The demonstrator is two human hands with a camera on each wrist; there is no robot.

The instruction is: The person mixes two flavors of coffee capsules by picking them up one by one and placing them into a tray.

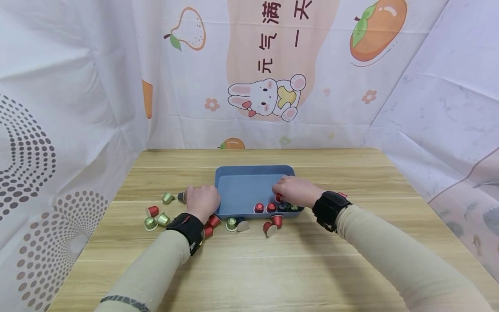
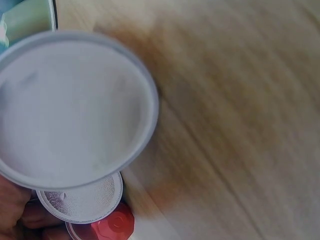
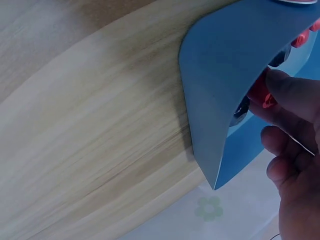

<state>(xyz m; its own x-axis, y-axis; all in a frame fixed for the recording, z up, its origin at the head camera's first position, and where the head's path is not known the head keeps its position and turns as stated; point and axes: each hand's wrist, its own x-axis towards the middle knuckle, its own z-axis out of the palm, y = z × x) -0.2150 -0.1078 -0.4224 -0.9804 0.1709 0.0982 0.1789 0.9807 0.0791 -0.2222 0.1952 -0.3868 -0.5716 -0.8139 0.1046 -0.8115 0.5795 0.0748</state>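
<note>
My right hand (image 1: 297, 190) pinches a red coffee capsule (image 3: 259, 92) over the right end of a blue tray (image 1: 245, 190). Along the tray's near side stand red capsules (image 1: 259, 207), a dark capsule (image 1: 282, 207) and a green capsule (image 1: 294, 208). My left hand (image 1: 203, 201) is low beside the tray's left wall, fingers curled. A dark capsule (image 1: 181, 196) lies at its left edge. In the left wrist view, fingers (image 2: 12, 202) show behind a large pale capsule lid (image 2: 75, 110), near another lidded capsule (image 2: 85, 200) and a red capsule (image 2: 115, 222); their grip is hidden.
Green capsules (image 1: 163, 219) and a red capsule (image 1: 152, 211) lie left of my left hand. Before the tray are a green capsule (image 1: 231, 224), a dark capsule (image 1: 242, 224) and red capsules (image 1: 277, 221). A printed curtain (image 1: 187, 95) hangs behind the wooden table (image 1: 351, 173).
</note>
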